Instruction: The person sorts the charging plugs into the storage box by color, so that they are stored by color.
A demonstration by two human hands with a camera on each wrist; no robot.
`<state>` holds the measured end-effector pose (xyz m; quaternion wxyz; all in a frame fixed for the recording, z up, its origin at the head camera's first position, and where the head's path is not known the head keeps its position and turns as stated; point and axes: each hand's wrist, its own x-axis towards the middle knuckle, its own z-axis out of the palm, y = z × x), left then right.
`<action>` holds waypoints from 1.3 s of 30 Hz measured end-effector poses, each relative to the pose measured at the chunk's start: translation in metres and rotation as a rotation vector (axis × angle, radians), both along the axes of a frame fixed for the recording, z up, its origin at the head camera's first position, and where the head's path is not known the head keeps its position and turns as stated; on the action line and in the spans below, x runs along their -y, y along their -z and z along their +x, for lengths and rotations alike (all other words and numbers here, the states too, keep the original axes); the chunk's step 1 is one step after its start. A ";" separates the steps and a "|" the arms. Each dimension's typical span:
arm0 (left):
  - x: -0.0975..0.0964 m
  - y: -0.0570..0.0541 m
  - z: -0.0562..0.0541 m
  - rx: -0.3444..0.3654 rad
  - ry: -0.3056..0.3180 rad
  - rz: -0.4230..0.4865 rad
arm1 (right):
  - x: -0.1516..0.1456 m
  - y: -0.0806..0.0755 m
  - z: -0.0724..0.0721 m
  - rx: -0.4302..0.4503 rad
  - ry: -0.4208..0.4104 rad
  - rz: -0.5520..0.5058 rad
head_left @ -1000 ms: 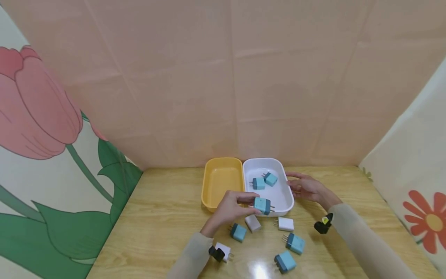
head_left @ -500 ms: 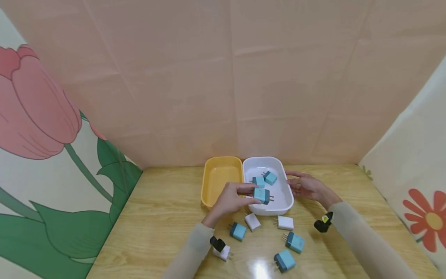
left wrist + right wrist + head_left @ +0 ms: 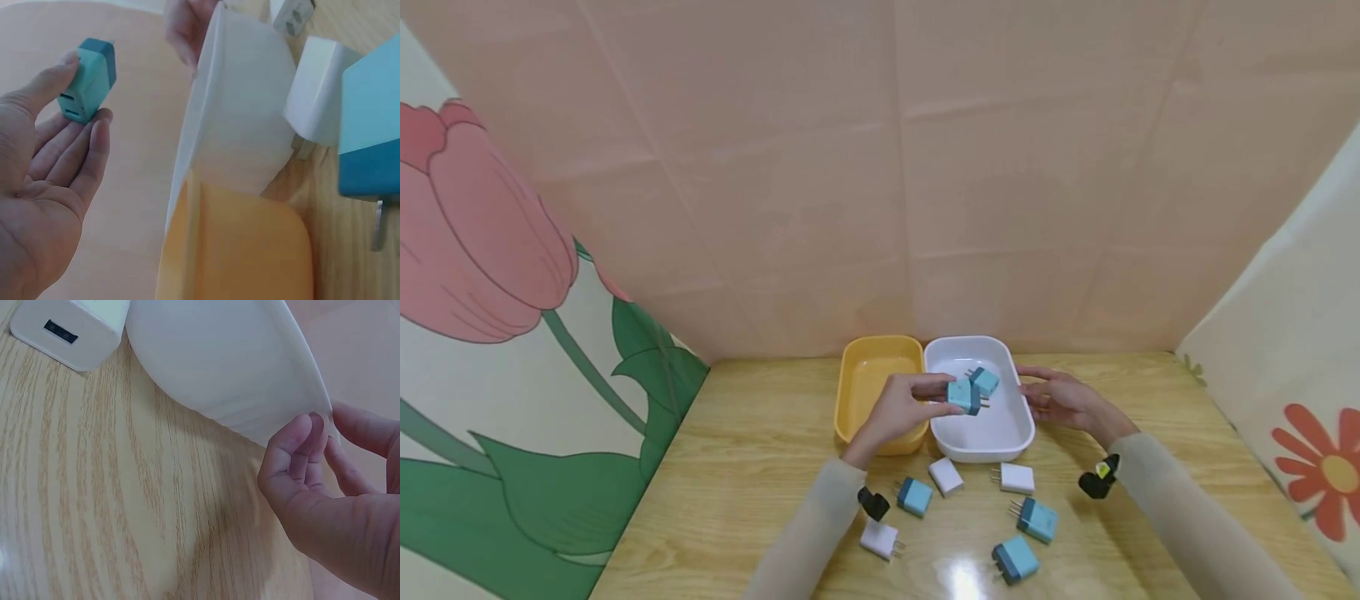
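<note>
Between thumb and fingers, my left hand (image 3: 901, 410) pinches a light-blue plug charger (image 3: 959, 397) with a dark-blue prong end. It is held above the white bin (image 3: 977, 456), its prongs pointing right. In the left wrist view, two ports show on the lower end of this charger (image 3: 87, 87). Another blue charger (image 3: 985, 381) lies inside the bin, partly covered by the held one. At the bin's right side, my right hand (image 3: 1067, 404) touches the rim with its fingertips. The right wrist view has that hand (image 3: 337, 494) against the bin's outer wall (image 3: 231, 362), fingers loosely bent.
A yellow bin (image 3: 880, 367) stands left of the white one. On the wooden table (image 3: 737, 467) in front lie white chargers (image 3: 945, 476) and blue chargers (image 3: 1037, 521). A beige backdrop (image 3: 887, 208) rises behind the bins.
My left hand has carried the blue charger from the white bin's front edge farther over the bin, now covering one charger seen inside before. My right hand has stayed at the rim.
</note>
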<state>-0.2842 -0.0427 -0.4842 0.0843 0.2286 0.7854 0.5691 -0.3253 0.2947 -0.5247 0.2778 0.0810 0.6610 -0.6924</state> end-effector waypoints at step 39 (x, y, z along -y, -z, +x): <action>-0.043 0.008 -0.038 0.054 -0.105 0.014 | -0.002 0.004 -0.001 -0.011 -0.019 -0.029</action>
